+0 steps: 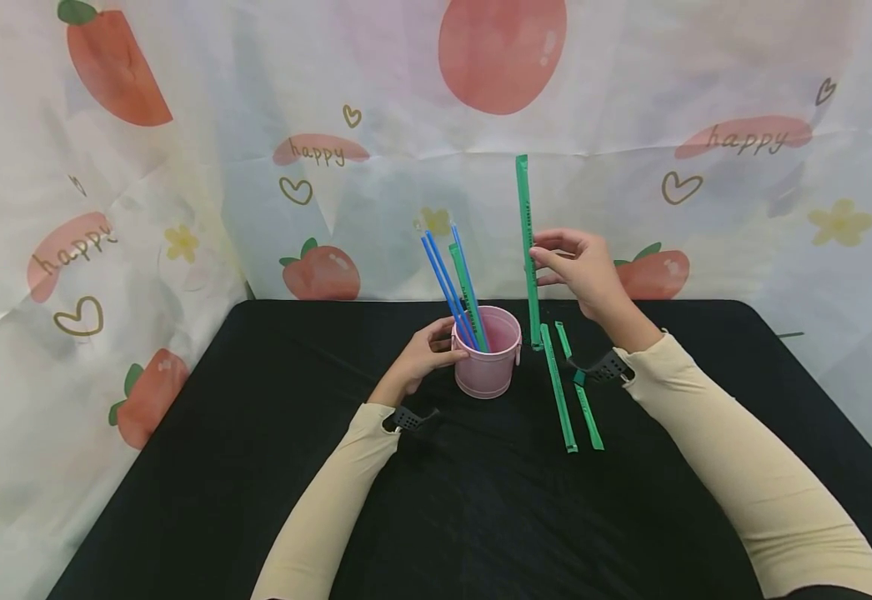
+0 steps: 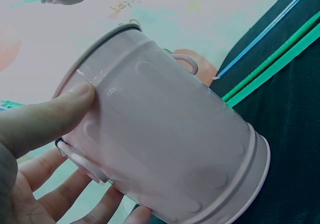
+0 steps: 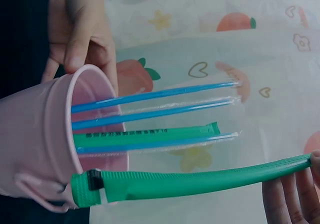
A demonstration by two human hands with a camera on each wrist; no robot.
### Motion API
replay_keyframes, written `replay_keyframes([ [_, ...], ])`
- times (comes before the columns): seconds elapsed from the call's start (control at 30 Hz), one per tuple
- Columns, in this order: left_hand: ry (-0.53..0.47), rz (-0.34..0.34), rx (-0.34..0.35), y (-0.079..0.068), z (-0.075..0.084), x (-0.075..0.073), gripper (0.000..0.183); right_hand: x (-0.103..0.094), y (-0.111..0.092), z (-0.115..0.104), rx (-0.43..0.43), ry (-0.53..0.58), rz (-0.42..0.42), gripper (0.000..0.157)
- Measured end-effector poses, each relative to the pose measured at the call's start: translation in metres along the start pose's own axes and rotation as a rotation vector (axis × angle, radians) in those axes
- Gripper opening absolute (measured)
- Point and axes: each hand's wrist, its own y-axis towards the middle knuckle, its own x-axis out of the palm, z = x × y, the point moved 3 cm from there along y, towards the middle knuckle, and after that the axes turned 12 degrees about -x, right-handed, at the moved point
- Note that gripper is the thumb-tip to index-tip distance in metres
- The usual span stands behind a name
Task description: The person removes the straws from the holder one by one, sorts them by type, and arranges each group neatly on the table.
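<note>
We have our two hands apart at the black desk (image 1: 443, 508). Our left hand (image 1: 424, 357) grips the pink bucket (image 1: 483, 377), thumb on its outer wall just below the rim and fingers around the far side. The bucket stands upright near the far edge of the desk, about midway between the left and right edges. In it we see three blue straws (image 1: 436, 271) in clear wrappers and one green packet (image 1: 468, 293), all leaning toward the left edge. Our right hand (image 1: 577, 268) pinches a long green stick (image 1: 526, 225), nearly vertical, its lower end near the bucket; we cannot tell whether that end touches the desk. Two more green strips (image 1: 558, 387) lie on the desk, between the bucket and the right edge.
</note>
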Motion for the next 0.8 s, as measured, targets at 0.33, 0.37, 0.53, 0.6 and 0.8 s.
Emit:
replay_keyframes([
  [0.33,0.004,-0.003,0.005,0.0,0.0,0.0,0.065,-0.02,-0.016,0.002,0.024,-0.042,-0.031,0.013],
  [0.37,0.005,-0.004,0.007,0.0,0.0,0.0,0.065,-0.022,-0.018,0.003,0.03,-0.043,-0.035,0.013],
  [0.53,0.01,-0.006,0.01,-0.001,0.001,0.001,0.065,-0.032,-0.027,0.006,0.05,-0.096,-0.062,0.012],
  [0.6,0.009,-0.007,0.01,-0.001,0.001,0.001,0.064,-0.036,-0.03,0.007,0.055,-0.121,-0.074,0.012],
  [0.8,0.008,-0.004,0.003,0.0,0.0,0.0,0.064,-0.047,-0.04,0.013,0.079,-0.177,-0.106,0.014],
])
